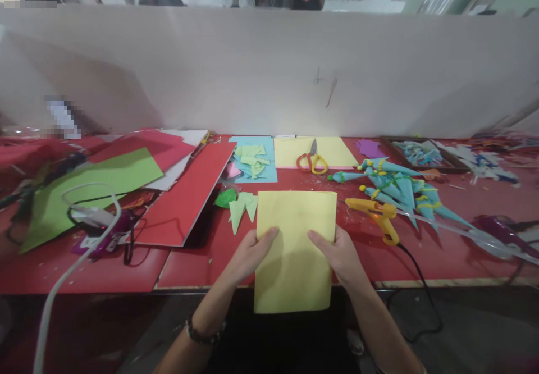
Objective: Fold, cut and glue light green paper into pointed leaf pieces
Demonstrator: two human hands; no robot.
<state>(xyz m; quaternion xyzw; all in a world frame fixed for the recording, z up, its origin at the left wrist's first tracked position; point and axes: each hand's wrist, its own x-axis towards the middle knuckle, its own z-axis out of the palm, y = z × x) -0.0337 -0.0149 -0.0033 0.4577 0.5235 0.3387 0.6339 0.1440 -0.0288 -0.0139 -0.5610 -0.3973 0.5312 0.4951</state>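
A yellow sheet point(295, 267) is held upright over the table's front edge, its lower part hanging past that edge. My left hand point(256, 250) grips its left side, thumb on the front face and fingers hidden behind. On the opposite side my right hand point(337, 250) holds it the same way. Light green paper triangles point(238, 211) lie just beyond my left hand. Right of the sheet rests a yellow glue gun point(377, 211) on the red table point(455, 256). Scissors point(313, 160) with red and yellow handles lie on another yellow sheet point(337, 148) behind.
Blue paper cones point(400, 188) are piled at the right, near a tray point(446, 163) of scraps. A red board point(185, 200), a green sheet point(96, 188) and a white cable point(63, 284) occupy the left. A pale partition point(252, 71) stands behind.
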